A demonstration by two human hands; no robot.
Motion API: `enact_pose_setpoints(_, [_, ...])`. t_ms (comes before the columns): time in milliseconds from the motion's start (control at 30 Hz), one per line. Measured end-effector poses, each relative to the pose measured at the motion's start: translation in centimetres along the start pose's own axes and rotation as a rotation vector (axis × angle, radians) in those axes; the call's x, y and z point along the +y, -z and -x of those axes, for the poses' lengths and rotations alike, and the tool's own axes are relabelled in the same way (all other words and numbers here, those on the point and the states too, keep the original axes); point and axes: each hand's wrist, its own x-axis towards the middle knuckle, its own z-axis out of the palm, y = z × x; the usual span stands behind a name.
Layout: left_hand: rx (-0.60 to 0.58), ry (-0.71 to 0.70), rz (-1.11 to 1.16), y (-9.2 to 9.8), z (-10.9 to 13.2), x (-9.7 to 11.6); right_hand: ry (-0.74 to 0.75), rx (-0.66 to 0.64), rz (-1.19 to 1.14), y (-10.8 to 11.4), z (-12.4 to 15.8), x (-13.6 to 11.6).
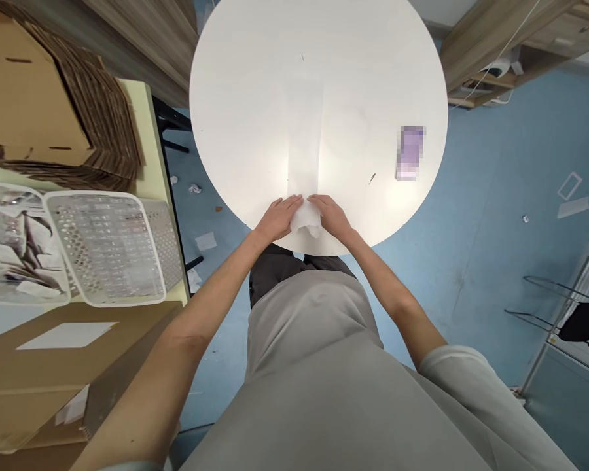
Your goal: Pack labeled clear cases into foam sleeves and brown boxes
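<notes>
A long, thin, translucent white wrapping sheet point(304, 150) lies flat along the middle of the round white table point(245, 85). Its near end is bunched up and curls over close to the table's front edge. At that end my left hand point(281, 217) grips the sheet from the left side, fingers together and pointing inward. From the right, my right hand point(330, 214) has hold of the same bunched part. The fingertips of both hands almost meet over it, and my thumbs are mostly hidden. Whether something lies inside the bunched end, I cannot tell.
A blurred purple object point(410, 154) lies on the table's right side. To the left, a side table carries stacked flat cardboard point(34, 91) and white baskets point(105, 248) of clear packages. A cardboard box point(78, 366) is nearer. Paper scraps point(206, 241) litter the blue floor.
</notes>
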Motion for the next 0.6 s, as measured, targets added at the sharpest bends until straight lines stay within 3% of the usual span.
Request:
enact_pose_setpoints(133, [0.05, 0.045, 0.022, -0.5, -0.1, 0.1, -0.012, -0.025, 0.02, -0.5, -0.8, 0.1])
enact_pose_setpoints(400, [0.355, 0.207, 0.268, -1.5, -0.3, 0.9, -0.042, 0.043, 0.079, -1.0, -1.5, 0.5])
enact_pose_setpoints(600, [0.435, 0.315, 0.373, -0.9, -2.0, 0.5, -0.111, 0.164, 0.036, -2.0, -3.0, 1.3])
